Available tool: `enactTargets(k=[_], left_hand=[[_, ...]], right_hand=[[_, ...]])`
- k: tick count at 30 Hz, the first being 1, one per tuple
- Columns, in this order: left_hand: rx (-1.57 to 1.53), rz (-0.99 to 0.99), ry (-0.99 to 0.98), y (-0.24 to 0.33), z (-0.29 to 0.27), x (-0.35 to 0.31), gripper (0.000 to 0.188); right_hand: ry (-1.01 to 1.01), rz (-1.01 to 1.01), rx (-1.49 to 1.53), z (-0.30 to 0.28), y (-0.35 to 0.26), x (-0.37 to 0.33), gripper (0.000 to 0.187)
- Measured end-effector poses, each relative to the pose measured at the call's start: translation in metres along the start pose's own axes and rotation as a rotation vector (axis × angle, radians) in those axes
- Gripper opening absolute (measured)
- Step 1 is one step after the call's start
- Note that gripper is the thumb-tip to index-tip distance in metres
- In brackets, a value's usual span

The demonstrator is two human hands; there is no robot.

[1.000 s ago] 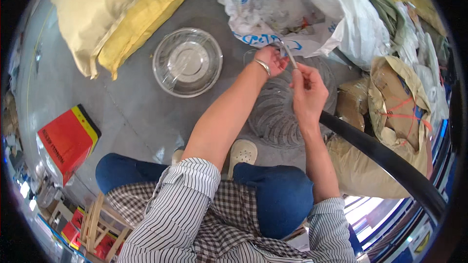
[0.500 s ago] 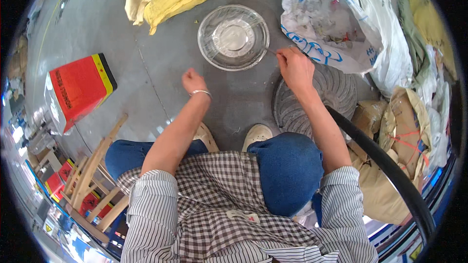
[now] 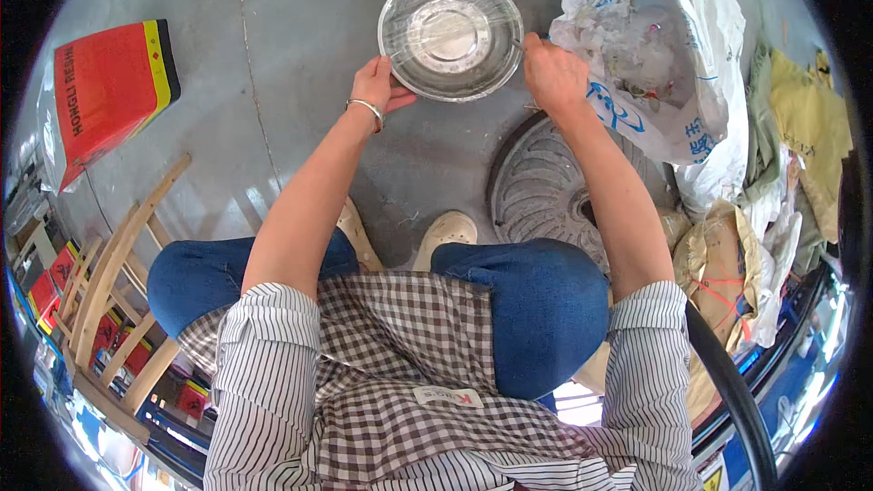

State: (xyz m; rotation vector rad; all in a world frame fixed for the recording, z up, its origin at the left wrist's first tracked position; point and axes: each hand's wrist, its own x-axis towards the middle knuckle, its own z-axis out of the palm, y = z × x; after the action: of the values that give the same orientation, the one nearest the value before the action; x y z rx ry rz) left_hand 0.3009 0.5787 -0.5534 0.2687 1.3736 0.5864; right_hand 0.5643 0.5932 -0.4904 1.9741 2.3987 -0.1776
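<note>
A round, shiny metal bowl [image 3: 450,82] lies ahead of me near the top, with streaked clear film or glare across its inside. My left hand [image 3: 375,89] is at its lower left rim, thumb against the edge and fingers reaching beneath, closed on the bowl. My right hand [image 3: 553,73] is closed in a pinch beside the right rim. A thin dark rod [image 3: 517,44] sticks out of its fingertips toward the bowl; the rest of it is hidden in the fist.
An open white plastic sack [image 3: 627,45] of clear plastic scraps stands right of the bowl. Below it lies a grey ridged round base [image 3: 536,186]. A red and yellow box [image 3: 109,86] and a wooden stool [image 3: 114,282] are at left. A black hose-like tube [image 3: 727,382] curves at lower right.
My left hand has moved forward from above the floor and taken hold of the bowl's rim. The right hand stays pinched by the right rim. The whole view has shifted slightly.
</note>
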Motion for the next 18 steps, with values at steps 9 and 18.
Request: enactTargets(k=[9, 18], left_hand=[[-0.007, 0.063, 0.133, -0.004, 0.011, 0.004, 0.033], [0.021, 0.109, 0.242, -0.01, 0.013, 0.012, 0.03]], right_hand=[[-0.214, -0.01, -0.043, 0.001, -0.017, 0.001, 0.01], [-0.229, -0.021, -0.008, 0.008, -0.026, -0.011, 0.004]])
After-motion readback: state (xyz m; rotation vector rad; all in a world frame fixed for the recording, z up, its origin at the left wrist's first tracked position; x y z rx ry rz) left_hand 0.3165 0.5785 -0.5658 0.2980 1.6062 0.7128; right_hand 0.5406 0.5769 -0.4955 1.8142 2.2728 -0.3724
